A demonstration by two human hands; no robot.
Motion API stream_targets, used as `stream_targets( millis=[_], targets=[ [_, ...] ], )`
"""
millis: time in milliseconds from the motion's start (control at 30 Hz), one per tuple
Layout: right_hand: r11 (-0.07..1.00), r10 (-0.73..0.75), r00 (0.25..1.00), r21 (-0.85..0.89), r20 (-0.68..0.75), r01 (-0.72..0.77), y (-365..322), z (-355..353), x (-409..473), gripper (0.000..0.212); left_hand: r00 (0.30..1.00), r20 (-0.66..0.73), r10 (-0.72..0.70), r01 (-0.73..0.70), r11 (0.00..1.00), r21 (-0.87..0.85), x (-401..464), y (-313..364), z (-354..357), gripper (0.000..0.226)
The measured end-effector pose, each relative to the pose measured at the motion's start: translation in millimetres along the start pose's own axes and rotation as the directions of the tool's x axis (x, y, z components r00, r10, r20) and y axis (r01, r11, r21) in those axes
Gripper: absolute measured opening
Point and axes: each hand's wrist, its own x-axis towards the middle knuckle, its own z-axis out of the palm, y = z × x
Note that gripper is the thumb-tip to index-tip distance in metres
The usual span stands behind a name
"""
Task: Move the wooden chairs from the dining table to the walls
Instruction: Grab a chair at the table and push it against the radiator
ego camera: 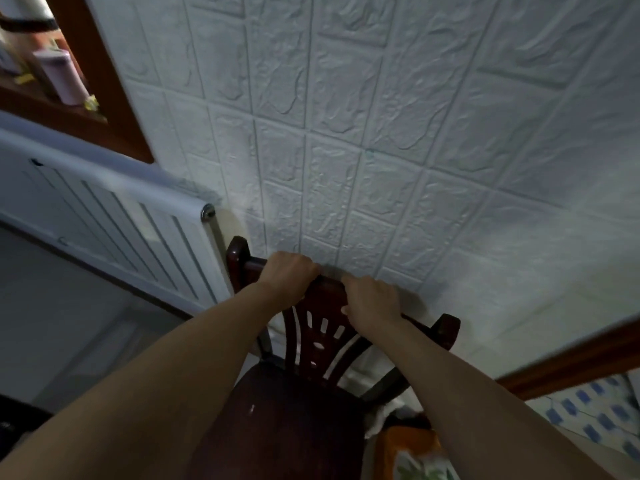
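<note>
I see my two hands on the top rail of a dark wooden chair (311,358). My left hand (287,277) is curled over the rail near the left corner post, fingers wrapped down over the far side. My right hand (372,299) is curled over the same rail a bit further right, with the thumb on the near side. Both hands are closed tight on the chair back, and there is a small gap between them where the rail shows.

The chair stands right in front of me, with its back facing the wall. The top of the chair back looks very close to the white wall (398,133), maybe touching it, but I cannot tell for sure. The wall has a bumpy brick pattern on it. The chair back has a carved middle piece with little slots cut through it. The round dark seat is under my arms, and it has a tiny pale mark on it.

To the left of the chair is a white radiator (114,209) fixed to the wall. The chair's left post is just beside the radiator's end. Above the radiator is a brown wooden frame (104,84), and inside it stands a pink bottle (64,76) on a ledge.

At the lower right I see a brown wooden edge (571,358) and a cloth with blue patches (595,410). Something orange (405,448) sits low beside the seat, but it is too blurry to name.
</note>
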Motion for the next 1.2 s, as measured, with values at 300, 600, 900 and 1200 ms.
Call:
stream_targets(
  millis=[300,600,900,1200],
  targets=[
    [1.0,0.006,1.0,-0.016,-0.005,-0.006,14.8,11.3,21.4,0.031,0.992,0.04,-0.123,0.124,0.992,-0.018,21.6,12.8,3.5,0.042],
    [0.998,0.027,0.998,0.048,0.048,-0.029,16.7,11.9,19.6,0.048,0.976,0.098,-0.196,0.212,0.956,-0.205,13.5,24.5,5.3,0.058],
    [0.995,-0.102,0.989,0.004,0.107,0.102,4.2,1.3,-19.2,0.077,0.934,0.205,-0.291,0.327,0.929,-0.172,-49.4,34.4,-19.6,0.08],
    [0.964,-0.267,0.957,0.037,0.112,0.265,-65.2,4.2,-77.5,0.06,0.829,0.275,-0.487,0.538,0.829,-0.154,-173.3,2.2,-20.9,0.082]
  ],
)
